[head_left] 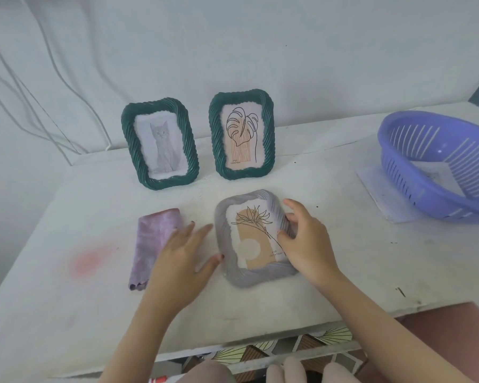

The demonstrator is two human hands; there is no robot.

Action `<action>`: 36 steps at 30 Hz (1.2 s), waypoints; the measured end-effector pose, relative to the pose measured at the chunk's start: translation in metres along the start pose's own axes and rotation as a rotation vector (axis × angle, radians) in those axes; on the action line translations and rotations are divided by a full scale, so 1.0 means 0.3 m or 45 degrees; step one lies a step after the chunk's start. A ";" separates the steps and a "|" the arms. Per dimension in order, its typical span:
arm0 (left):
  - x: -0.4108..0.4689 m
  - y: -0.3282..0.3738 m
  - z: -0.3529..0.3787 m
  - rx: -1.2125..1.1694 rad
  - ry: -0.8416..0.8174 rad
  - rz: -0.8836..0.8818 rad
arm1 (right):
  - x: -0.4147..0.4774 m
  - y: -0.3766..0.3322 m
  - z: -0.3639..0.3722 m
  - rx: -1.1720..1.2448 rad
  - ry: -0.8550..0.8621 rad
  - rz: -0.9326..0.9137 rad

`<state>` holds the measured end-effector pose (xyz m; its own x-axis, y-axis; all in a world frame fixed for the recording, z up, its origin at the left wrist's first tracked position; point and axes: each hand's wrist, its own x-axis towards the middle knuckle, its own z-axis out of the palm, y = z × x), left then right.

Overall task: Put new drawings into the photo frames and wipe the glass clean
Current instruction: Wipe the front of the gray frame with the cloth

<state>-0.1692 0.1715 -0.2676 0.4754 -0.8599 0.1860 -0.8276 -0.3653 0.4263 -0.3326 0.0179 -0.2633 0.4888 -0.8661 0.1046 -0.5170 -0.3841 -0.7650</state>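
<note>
White table [343,258]: grey frame [249,279] lies flat near front, long axis front-to-back, flower top pointing away. Right hand [307,241] fingers grip its right rim; left hand [180,261] fingers straight, released, over cloth [152,236].

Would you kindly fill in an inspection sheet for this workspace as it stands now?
Surface: white table with a pink stain towards its left.
Job's things: cat frame and leaf frame, both green, stand upright at the back; grey frame lies flat, face up, with a drawing inside; folded purple cloth lies to its left.
Clutter: purple basket at the right, on a pale sheet.
Hands: left hand open, over the cloth's edge beside the grey frame; right hand grips the grey frame's right edge.
Cables: white cables run down the wall at the left.
Surroundings: white draped backdrop; patterned floor below.
</note>
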 end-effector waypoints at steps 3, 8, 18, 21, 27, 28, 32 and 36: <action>-0.003 0.013 0.046 0.036 -0.062 0.073 | 0.005 -0.004 -0.013 0.328 -0.054 0.158; 0.008 0.051 0.046 -0.156 -0.083 0.037 | 0.023 0.006 -0.046 0.687 -0.094 0.300; 0.088 0.124 0.010 -1.499 -0.169 -0.135 | 0.015 0.047 -0.131 0.964 -0.131 0.089; 0.107 0.149 0.016 -1.481 -0.151 -0.114 | 0.014 0.074 -0.160 0.950 -0.197 0.112; 0.132 0.194 0.023 -1.455 -0.102 -0.088 | 0.010 0.122 -0.186 1.069 -0.373 0.132; 0.139 0.199 0.022 -1.437 -0.104 -0.078 | 0.015 0.124 -0.191 1.071 -0.382 0.115; 0.177 0.211 0.016 -1.395 -0.127 -0.026 | 0.046 0.112 -0.241 1.117 -0.424 0.062; 0.225 0.233 0.007 -1.379 -0.121 0.036 | 0.094 0.098 -0.294 1.185 -0.432 -0.013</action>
<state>-0.1957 0.0872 -0.2270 0.3967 -0.9042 0.1586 -0.1127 0.1235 0.9859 -0.3960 -0.0462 -0.2268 0.7409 -0.6706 0.0374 0.1757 0.1397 -0.9745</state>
